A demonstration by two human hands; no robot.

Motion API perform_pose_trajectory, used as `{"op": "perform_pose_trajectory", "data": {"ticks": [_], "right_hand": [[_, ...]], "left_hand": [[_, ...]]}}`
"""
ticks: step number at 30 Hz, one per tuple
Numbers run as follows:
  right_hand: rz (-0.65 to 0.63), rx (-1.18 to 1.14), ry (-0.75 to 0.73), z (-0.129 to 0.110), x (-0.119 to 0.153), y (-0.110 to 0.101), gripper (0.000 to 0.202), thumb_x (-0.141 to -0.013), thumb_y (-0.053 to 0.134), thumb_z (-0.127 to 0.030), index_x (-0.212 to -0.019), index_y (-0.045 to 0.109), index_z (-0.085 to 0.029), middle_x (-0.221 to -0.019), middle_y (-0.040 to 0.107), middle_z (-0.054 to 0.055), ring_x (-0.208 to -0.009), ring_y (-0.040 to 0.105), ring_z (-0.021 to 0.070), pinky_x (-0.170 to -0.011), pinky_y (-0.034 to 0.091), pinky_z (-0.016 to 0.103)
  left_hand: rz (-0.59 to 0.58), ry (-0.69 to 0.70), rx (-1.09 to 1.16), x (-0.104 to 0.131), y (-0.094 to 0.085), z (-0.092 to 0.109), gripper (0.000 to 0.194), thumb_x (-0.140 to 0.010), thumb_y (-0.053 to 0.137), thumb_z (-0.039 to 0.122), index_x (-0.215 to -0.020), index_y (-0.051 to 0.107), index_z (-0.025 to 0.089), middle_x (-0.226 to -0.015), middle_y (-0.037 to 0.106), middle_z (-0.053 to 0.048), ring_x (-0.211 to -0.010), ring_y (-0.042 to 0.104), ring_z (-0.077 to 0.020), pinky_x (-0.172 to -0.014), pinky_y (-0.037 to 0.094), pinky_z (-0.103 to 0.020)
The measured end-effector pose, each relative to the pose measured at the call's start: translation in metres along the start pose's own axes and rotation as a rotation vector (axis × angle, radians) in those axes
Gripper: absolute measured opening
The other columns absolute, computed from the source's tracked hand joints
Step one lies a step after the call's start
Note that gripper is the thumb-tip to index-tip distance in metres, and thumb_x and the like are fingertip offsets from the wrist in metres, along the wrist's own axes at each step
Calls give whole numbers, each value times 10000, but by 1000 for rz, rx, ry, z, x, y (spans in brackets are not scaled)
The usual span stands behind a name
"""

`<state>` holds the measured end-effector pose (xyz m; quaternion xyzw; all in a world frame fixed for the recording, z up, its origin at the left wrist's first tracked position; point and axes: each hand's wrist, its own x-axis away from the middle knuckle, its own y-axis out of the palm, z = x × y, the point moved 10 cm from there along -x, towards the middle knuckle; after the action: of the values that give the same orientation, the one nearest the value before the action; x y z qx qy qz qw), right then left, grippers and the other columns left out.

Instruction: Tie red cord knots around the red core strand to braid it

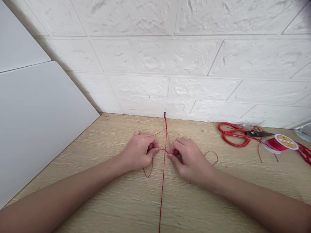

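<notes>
A red cord (163,181) runs from a small dark fixing (164,115) at the foot of the wall down toward me. Its upper part is a short knotted length (166,122). My left hand (142,150) pinches a thin red strand left of the cord, with a loop hanging below the fingers. On the other side my right hand (188,157) pinches red strand too, and a loop (215,157) of it curls out beyond the hand. Between my fingertips the strands cross the cord. Where each strand runs inside my fingers is hidden.
Red-handled scissors (234,134) lie at the right near the wall. Beside them are a spool of red thread (279,144), loose red cord pieces and clear plastic (303,131). A white panel (43,119) stands at the left. The white brick-patterned wall (155,58) bounds the wooden table.
</notes>
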<state>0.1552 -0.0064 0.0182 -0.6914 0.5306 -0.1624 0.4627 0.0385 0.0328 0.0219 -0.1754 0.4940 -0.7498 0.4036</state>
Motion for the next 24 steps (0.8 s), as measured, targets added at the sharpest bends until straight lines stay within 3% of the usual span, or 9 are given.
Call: {"op": "perform_pose_trajectory", "data": {"ticks": [8, 14, 20, 24], "right_hand": [[-25, -161, -128, -13, 2, 2, 132, -920, 507, -71, -933, 532, -201, -902, 616, 39, -874, 520, 197, -793, 420, 347], [-117, -159, -173, -21, 5, 7, 166, -875, 525, -68, -967, 526, -206, -857, 601, 16, -832, 516, 189, -768, 405, 341], [-8, -13, -36, -8, 2, 0, 98, -849, 603, -170, -864, 511, -199, -821, 591, 29, -816, 512, 210, -752, 391, 367], [1, 26, -34, -5, 1, 2, 86, -876, 586, -173, -814, 531, -196, -813, 601, 39, -811, 516, 214, -758, 394, 381]], "left_hand": [[-40, 64, 61, 1, 2, 6, 97, -835, 629, 230, -750, 616, 187, -664, 628, 17, -671, 552, -156, -759, 302, -350], [-118, 172, 102, 6, 7, 18, 93, -820, 610, 210, -729, 605, 190, -675, 644, 22, -612, 510, -132, -758, 294, -362], [-35, 152, 80, 5, 1, 18, 160, -852, 633, 309, -758, 585, 188, -666, 617, 16, -661, 538, -152, -750, 296, -358], [-39, 120, 84, 3, 3, 15, 131, -845, 641, 289, -766, 603, 191, -668, 618, 13, -686, 551, -164, -747, 302, -355]]}}
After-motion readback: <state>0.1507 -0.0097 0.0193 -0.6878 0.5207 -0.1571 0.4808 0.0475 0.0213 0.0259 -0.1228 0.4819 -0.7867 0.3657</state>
